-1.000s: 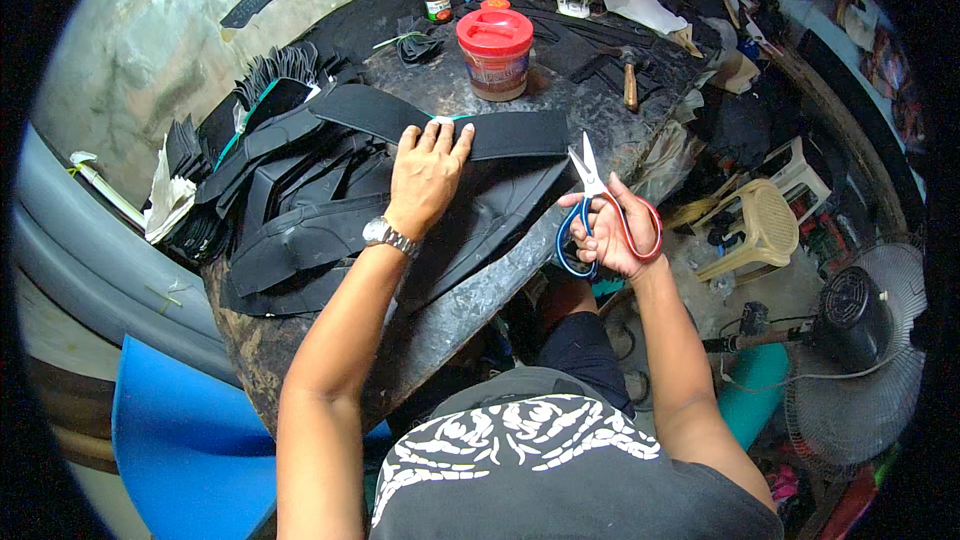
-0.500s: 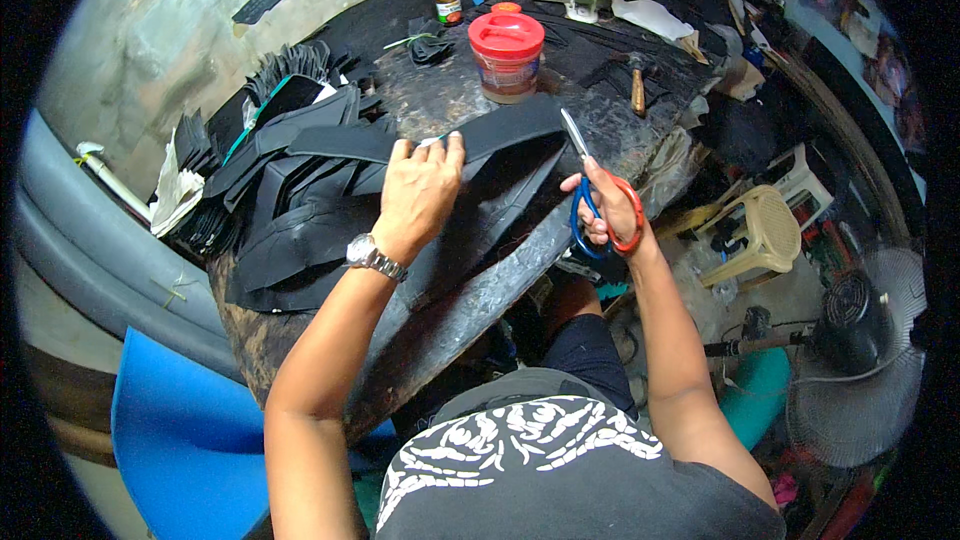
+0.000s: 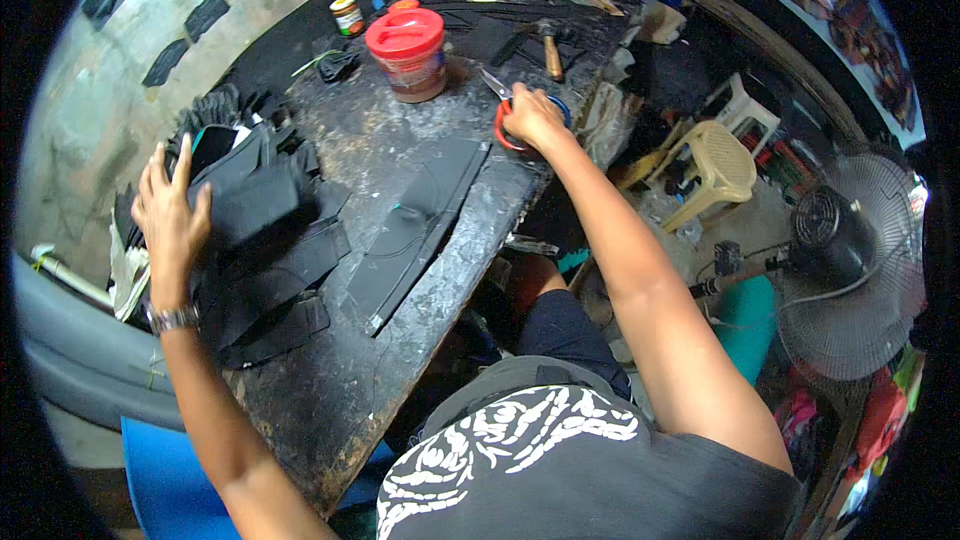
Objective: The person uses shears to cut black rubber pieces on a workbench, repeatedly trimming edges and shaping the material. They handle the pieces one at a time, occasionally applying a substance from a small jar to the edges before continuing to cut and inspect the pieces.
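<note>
Since the earlier frame, both hands are parting: the left hand (image 3: 172,208) is now lying flat, fingers spread, steadying the stack of black cut pieces (image 3: 262,240) at the worktop's (image 3: 400,340) left edge. Meanwhile, the right hand (image 3: 533,116) is closing around the red-handled scissors (image 3: 503,112), resting them near the red-lidded jar (image 3: 408,53).

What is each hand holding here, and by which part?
The right hand grips the scissors by their red and blue handles. The left hand lies flat on the stack of black pieces, gripping nothing.
</note>
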A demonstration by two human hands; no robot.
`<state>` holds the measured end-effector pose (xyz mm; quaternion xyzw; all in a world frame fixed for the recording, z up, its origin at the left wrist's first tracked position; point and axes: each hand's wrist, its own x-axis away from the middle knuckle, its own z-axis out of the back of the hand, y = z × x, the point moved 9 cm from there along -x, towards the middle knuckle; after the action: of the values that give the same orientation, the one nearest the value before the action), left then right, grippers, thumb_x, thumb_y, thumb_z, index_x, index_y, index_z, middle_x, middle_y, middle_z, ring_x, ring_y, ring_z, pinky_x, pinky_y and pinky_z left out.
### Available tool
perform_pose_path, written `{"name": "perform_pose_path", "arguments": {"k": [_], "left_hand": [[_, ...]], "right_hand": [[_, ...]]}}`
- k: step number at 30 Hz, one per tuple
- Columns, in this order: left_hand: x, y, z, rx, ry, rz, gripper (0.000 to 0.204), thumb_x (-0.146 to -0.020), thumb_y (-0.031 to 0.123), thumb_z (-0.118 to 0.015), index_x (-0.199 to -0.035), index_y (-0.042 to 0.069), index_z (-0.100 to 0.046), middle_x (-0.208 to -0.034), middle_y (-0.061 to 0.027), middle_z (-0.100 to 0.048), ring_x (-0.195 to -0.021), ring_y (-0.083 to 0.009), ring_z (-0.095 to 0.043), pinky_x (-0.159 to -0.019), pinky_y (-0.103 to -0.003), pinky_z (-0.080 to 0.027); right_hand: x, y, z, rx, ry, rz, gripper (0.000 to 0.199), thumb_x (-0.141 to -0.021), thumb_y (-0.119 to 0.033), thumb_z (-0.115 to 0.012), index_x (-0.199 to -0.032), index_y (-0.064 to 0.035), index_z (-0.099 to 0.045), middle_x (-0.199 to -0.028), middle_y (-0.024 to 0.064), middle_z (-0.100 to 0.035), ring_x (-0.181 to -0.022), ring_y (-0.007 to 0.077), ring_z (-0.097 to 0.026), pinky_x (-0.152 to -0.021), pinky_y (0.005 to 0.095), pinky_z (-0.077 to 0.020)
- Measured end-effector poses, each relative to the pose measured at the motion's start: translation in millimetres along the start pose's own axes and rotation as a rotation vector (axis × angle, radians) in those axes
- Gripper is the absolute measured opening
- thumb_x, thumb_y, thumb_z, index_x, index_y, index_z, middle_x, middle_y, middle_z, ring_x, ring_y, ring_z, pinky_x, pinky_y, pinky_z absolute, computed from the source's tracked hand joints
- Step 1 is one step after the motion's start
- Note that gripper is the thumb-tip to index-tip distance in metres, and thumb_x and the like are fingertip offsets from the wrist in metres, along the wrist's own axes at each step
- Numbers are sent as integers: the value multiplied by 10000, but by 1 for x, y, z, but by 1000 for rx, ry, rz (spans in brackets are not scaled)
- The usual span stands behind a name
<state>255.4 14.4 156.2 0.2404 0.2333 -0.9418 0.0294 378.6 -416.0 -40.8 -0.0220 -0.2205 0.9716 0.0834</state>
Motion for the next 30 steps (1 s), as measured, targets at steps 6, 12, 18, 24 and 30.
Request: {"name": "perform_pose_path", "arguments": {"k": [6,12,18,24,30], "left_hand": [[117,189,-60,858,-487,-391,787,-844,437,-670,-1486,157,-312,-1450,-286,-359,-1336,-424,-376,-1079,-446,-347],[137,229,-54,796,-194,-247,842,-735,422,-727,-1450,143,-380,-1354,-315,-415,-1161,-427,-460,-942,-517,-368],[130,209,-27,1046,-90,-185,893,-636,313,-791,-1410,79,-413,-1199,-269,-471,-1079,-399,-484,-921,-476,-414],[146,179,34,1055,148,-37,977,-645,268,-809,-1458,51,-314,-1190,-276,-427,-1070,-418,-476,-935,-457,-428],[149,159,59,1288,336,-30,1100,-641,219,-837,-1501,22,-181,-1332,-302,-339,-1187,-439,-419,-1001,-471,-392]], "right_hand": [[-27,8,-16,85,104,27,349,-910,-204,-505,-1231,-79,-564,-1274,258,-465,-1179,421,-511,-967,487,-457],[-13,11,-17,144,206,194,367,-875,-238,-551,-1215,-112,-605,-1196,227,-547,-1093,385,-570,-917,470,-481],[-2,14,-29,209,362,390,352,-842,-250,-640,-1167,-117,-618,-1090,230,-564,-1022,408,-546,-870,488,-468],[60,-18,21,-389,385,361,377,-949,-381,-539,-1047,-38,-660,-1088,166,-603,-944,277,-579,-827,385,-453],[211,-131,3,-1248,-273,495,447,-964,-164,-542,-1345,43,-435,-1228,87,-576,-1112,156,-536,-990,316,-399]]}}
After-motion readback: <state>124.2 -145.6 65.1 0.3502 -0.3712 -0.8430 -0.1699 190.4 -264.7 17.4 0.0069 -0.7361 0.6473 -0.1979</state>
